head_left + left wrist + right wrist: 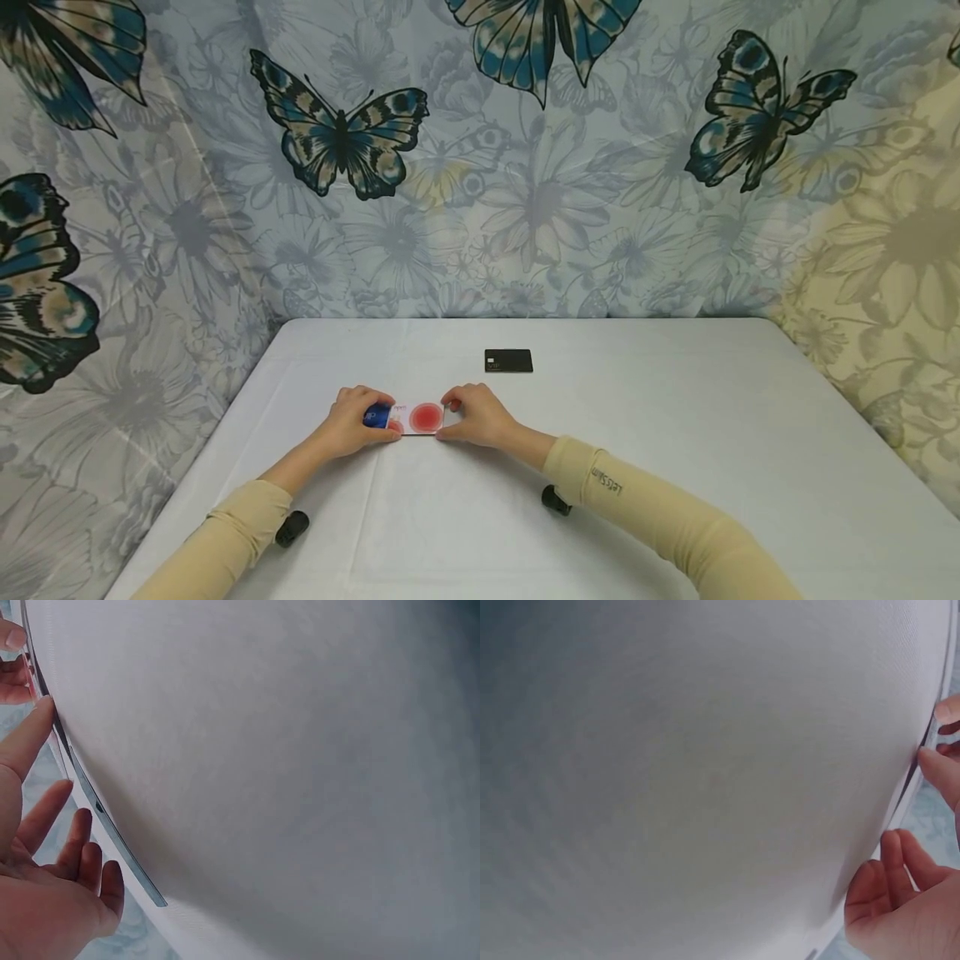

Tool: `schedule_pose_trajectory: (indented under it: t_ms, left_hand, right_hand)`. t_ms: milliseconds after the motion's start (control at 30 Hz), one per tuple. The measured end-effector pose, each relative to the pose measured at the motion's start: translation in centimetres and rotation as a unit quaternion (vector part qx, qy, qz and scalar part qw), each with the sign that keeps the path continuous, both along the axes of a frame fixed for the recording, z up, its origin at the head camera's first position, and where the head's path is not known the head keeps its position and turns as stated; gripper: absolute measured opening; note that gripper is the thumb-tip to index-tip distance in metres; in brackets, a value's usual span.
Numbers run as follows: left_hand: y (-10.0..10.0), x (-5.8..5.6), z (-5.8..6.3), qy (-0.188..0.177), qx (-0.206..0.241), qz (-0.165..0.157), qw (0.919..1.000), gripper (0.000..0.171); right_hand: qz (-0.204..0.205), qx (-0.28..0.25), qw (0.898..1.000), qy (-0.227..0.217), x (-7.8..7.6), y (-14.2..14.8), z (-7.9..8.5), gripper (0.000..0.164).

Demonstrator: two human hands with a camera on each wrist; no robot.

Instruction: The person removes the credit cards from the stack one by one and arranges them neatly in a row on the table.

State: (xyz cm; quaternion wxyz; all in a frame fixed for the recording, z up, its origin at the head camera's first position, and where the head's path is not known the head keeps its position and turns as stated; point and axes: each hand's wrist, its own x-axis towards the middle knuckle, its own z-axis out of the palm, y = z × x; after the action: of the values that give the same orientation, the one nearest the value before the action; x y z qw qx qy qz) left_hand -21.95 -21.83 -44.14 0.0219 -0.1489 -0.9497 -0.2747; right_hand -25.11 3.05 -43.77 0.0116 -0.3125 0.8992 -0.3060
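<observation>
both l grip (348,423) & r grip (480,419) in pinch on blue/pink item (407,419) w/ illegible lettering (374,416)

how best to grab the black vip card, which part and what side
The black card is probably best pinched across its near and far long edges at the right end, coming from the right. It lies flat, longer left to right, so thumb and finger can span its shorter way. The right hand is nearer, but grips the printed item.
</observation>
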Motion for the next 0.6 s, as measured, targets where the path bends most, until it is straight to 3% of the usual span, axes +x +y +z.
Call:
schedule_pose_trajectory:
  t_ms: [600]
  left_hand:
    - [0.05,0.25,0.11,-0.016,-0.009,0.019,0.9996,0.052]
  right_hand:
    - [-0.007,0.013,1.0,-0.006,-0.03,-0.24,-0.19,0.043]
